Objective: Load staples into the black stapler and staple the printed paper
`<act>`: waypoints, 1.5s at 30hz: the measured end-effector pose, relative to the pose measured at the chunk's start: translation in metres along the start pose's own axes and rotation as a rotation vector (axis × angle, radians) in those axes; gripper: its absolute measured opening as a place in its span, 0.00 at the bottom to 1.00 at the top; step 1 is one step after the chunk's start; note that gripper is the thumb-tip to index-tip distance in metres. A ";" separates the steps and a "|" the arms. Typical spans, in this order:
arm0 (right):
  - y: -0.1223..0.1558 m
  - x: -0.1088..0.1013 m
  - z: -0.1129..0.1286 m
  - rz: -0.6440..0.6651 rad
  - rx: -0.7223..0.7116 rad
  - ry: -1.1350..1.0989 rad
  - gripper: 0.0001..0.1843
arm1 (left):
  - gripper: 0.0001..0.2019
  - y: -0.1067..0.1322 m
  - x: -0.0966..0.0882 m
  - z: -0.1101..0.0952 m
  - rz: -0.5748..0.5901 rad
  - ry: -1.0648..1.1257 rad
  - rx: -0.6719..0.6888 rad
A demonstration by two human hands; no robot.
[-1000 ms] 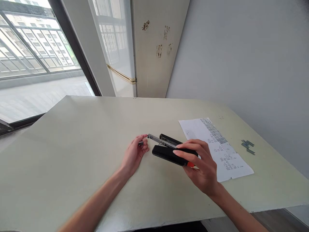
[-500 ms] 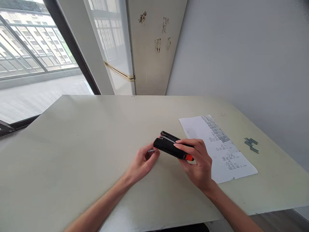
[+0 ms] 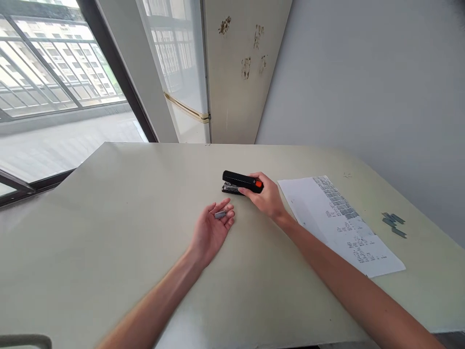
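A black stapler (image 3: 238, 182) with an orange end sits closed on the pale green table (image 3: 109, 218), a little past its middle. My right hand (image 3: 265, 198) grips the stapler's near end with curled fingers. My left hand (image 3: 212, 228) rests palm up on the table just in front of the stapler. A small grey strip of staples (image 3: 220, 214) lies across its loosely curled fingers.
A printed white sheet of paper (image 3: 337, 220) lies to the right of my right arm. Loose staple strips (image 3: 393, 223) lie near the table's right edge. A grey wall runs along the right, a pale cabinet (image 3: 232, 72) stands behind the table, and a window is at the left.
The stapler's metal tray, pulled out a second ago, is shut. My right hand has carried the stapler farther away and set it down. My left hand has turned palm up with the staples.
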State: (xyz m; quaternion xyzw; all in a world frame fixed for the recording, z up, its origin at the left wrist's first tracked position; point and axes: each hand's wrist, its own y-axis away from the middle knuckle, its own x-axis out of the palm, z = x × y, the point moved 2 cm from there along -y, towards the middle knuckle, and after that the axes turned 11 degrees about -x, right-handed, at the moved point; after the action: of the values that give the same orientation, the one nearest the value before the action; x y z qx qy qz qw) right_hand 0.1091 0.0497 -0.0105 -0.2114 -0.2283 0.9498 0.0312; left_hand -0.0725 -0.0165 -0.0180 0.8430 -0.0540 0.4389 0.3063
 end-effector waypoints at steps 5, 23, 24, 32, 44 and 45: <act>-0.036 0.033 -0.016 0.127 -0.085 -0.033 0.19 | 0.18 -0.002 -0.004 -0.003 0.006 0.073 -0.041; 0.039 0.004 0.041 0.400 -0.688 0.291 0.08 | 0.19 0.001 0.002 0.006 0.156 -0.067 -0.128; 0.044 0.000 0.042 0.379 -0.686 0.293 0.07 | 0.18 0.002 0.002 0.006 0.149 -0.091 -0.129; 0.096 -0.109 0.014 0.153 -0.447 0.485 0.06 | 0.20 0.006 0.006 -0.001 0.025 -0.135 -0.117; 0.160 -0.300 -0.093 -0.209 0.119 0.878 0.22 | 0.13 0.012 0.024 -0.003 -0.211 -0.181 -0.046; 0.162 -0.304 -0.097 -0.218 0.129 0.884 0.23 | 0.14 0.011 0.025 -0.003 -0.213 -0.185 -0.041</act>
State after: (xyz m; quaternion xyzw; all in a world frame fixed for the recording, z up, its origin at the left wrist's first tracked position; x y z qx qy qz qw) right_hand 0.4320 -0.1015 -0.0431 -0.5689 -0.1542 0.7718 0.2385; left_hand -0.0640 -0.0193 0.0079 0.8745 -0.0010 0.3228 0.3620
